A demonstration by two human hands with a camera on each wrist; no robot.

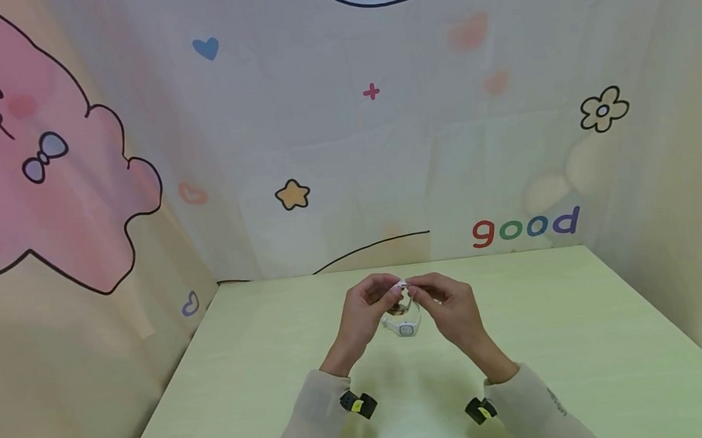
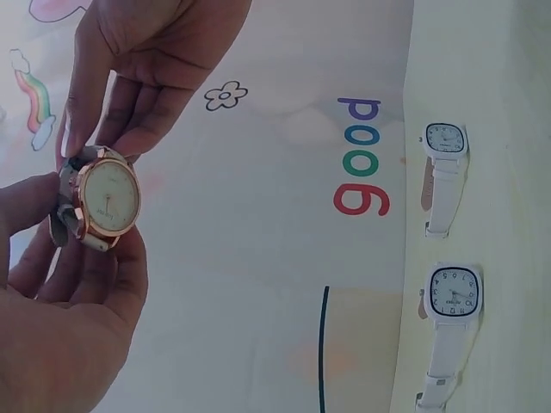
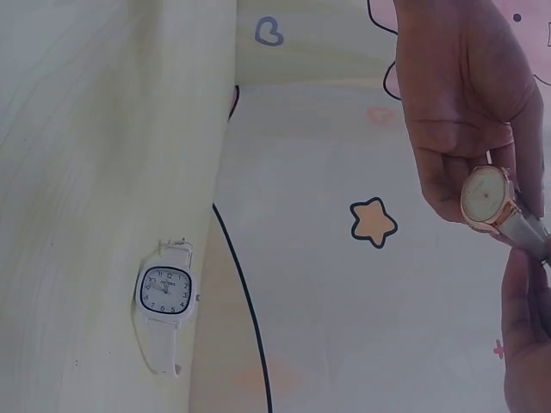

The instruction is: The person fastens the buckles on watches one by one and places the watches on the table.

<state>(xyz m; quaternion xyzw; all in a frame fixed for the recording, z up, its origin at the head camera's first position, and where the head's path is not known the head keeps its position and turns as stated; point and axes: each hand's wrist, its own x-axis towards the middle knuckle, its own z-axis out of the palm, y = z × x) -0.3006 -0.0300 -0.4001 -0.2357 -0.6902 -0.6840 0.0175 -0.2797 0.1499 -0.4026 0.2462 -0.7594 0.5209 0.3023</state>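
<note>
A wristwatch point(image 2: 110, 198) with a round pale dial, rose-gold case and light strap is held up between both hands. My left hand point(image 1: 360, 314) pinches it from the left, and my right hand point(image 1: 454, 306) pinches it from the right. Their fingertips nearly meet at the strap point(image 1: 403, 284), which curves into a loop; the fingers hide whether it is fastened. In the right wrist view, the dial point(image 3: 485, 194) faces partly toward the camera. Below the hands, a white square-cased watch point(image 1: 406, 330) lies on the table.
The left wrist view shows two white square-cased watches on the table, an upper watch point(image 2: 445, 138) and a lower watch point(image 2: 454, 292). A pale green table point(image 1: 263, 369) meets a printed cloth backdrop point(image 1: 335, 147) at its far edge. Cloth also hangs along both sides.
</note>
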